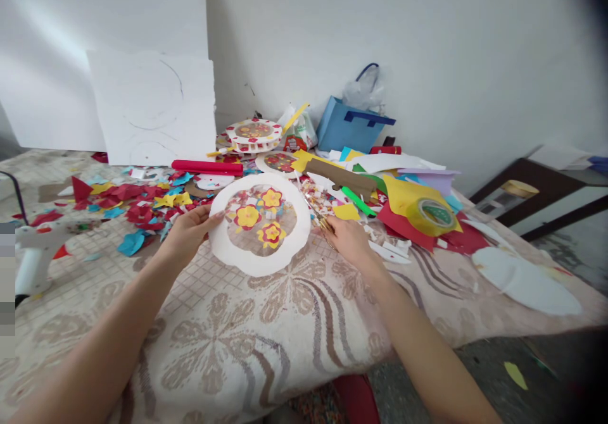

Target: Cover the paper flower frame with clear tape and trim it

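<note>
Tablecloth (213, 361): pale, brown floral pattern, covering the table. White board (154, 107): upright at the rear left, curved pencil lines. Blue bag (349, 133): at the rear, against the wall. White ring (261, 267): scalloped edge, see-through middle, in front of the person, between the two hands. Right hand (350, 239): fingers closed around the scissors, just beside the ring's right edge. Left hand (186, 233): thumb and fingers pinched together on the ring's left edge. Glue gun (35, 256): white, at the far left. Tape roll (434, 214): yellow and green, on coloured paper at right. Scissors (323, 223): gold-coloured handles, blades toward the ring; contact cannot be told. Flowers (247, 217): three, yellow and red, within the ring.
</note>
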`<state>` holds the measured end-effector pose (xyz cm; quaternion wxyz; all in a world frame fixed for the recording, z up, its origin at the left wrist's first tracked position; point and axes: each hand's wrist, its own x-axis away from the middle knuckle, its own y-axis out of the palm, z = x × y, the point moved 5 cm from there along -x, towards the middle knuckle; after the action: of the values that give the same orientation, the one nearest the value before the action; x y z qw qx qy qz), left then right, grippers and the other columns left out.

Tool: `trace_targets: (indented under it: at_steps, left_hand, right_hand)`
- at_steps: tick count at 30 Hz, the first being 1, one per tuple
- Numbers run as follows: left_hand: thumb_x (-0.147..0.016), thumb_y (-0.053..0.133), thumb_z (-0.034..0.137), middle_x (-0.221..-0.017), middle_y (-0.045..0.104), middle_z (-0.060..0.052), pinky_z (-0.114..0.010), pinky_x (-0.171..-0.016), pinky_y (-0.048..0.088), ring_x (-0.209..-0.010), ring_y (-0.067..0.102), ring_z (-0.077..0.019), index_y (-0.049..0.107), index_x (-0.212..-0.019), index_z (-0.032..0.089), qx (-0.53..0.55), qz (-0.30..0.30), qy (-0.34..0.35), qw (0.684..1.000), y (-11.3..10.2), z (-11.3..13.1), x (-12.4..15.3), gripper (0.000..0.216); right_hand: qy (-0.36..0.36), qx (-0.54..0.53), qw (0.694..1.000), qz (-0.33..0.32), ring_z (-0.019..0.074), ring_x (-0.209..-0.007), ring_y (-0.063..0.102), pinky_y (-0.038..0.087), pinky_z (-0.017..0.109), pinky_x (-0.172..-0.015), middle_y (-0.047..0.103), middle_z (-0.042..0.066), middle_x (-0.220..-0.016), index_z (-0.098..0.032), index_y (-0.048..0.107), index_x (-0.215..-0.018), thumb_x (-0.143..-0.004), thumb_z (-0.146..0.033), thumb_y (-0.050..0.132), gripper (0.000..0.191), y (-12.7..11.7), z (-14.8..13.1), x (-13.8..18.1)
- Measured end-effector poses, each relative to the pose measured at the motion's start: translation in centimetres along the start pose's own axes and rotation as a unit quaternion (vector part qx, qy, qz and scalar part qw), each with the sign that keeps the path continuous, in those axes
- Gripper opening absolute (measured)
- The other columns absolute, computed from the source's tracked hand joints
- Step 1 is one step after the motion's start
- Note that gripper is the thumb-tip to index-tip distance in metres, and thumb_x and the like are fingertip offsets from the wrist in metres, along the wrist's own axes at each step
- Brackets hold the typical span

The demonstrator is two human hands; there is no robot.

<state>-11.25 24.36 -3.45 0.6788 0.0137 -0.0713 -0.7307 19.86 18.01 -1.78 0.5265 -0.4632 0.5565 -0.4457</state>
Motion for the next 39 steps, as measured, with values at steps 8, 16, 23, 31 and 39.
trace_targets:
  at_steps: [8, 16, 23, 31, 39]
  left_hand:
    - [-0.057, 0.080, 0.032, -0.084, 0.073, -0.006, -0.023, -0.054, 0.051, -0.067, 0.067, -0.0180, 0.067, -0.099, 0.015, 0.004, 0.000, 0.003, 1.000, 0.13, 0.33, 0.22, 0.047]
    - [-0.057, 0.081, 0.033, -0.086, 0.073, -0.005, -0.023, -0.054, 0.052, -0.066, 0.066, -0.0164, 0.068, -0.098, 0.016, 0.002, -0.001, 0.003, 1.000, -0.04, 0.07, -0.05, 0.046]
    - [-0.059, 0.080, 0.034, -0.084, 0.073, -0.005, -0.024, -0.055, 0.053, -0.066, 0.066, -0.0168, 0.067, -0.100, 0.016, 0.007, -0.012, 0.010, 1.000, -0.26, -0.05, -0.21, 0.047]
    - [-0.059, 0.079, 0.034, -0.087, 0.073, -0.006, -0.024, -0.055, 0.053, -0.068, 0.066, -0.0173, 0.068, -0.100, 0.016, -0.002, -0.007, 0.012, 1.000, -0.32, -0.07, -0.25, 0.046]
    - [-0.059, 0.079, 0.035, -0.087, 0.072, -0.005, -0.023, -0.054, 0.052, -0.066, 0.066, -0.0163, 0.067, -0.100, 0.017, -0.006, -0.013, 0.014, 1.000, -0.45, -0.26, -0.38, 0.046]
  right_hand:
    - [-0.032, -0.115, 0.993, -0.025, 0.0142, -0.060, 0.049, 0.020, 0.024, -0.052, 0.060, 0.002, -0.068, -0.019, 0.055, -0.072, -0.092, -0.051, 0.042, 0.040, 0.35, 0.01, -0.11]
    - [-0.032, -0.124, 0.991, -0.025, 0.0136, -0.058, 0.047, 0.019, 0.024, -0.052, 0.057, 0.001, -0.065, -0.019, 0.053, -0.072, -0.088, -0.050, 0.050, 0.035, 0.32, 0.38, -0.02]
    - [-0.044, -0.155, 0.987, -0.023, 0.0131, -0.058, 0.046, 0.020, 0.024, -0.052, 0.056, 0.000, -0.064, -0.019, 0.051, -0.070, -0.089, -0.043, 0.049, 0.031, 0.17, 0.47, -0.04]
    - [-0.055, -0.156, 0.986, -0.015, 0.0124, -0.056, 0.044, 0.020, 0.023, -0.051, 0.053, -0.001, -0.061, -0.019, 0.048, -0.067, -0.089, -0.045, 0.047, 0.034, 0.00, 0.37, 0.01]
    - [-0.053, -0.158, 0.986, -0.009, 0.0127, -0.056, 0.044, 0.021, 0.023, -0.052, 0.052, -0.001, -0.060, -0.019, 0.047, -0.067, -0.090, -0.046, 0.045, 0.035, -0.13, 0.65, -0.04]
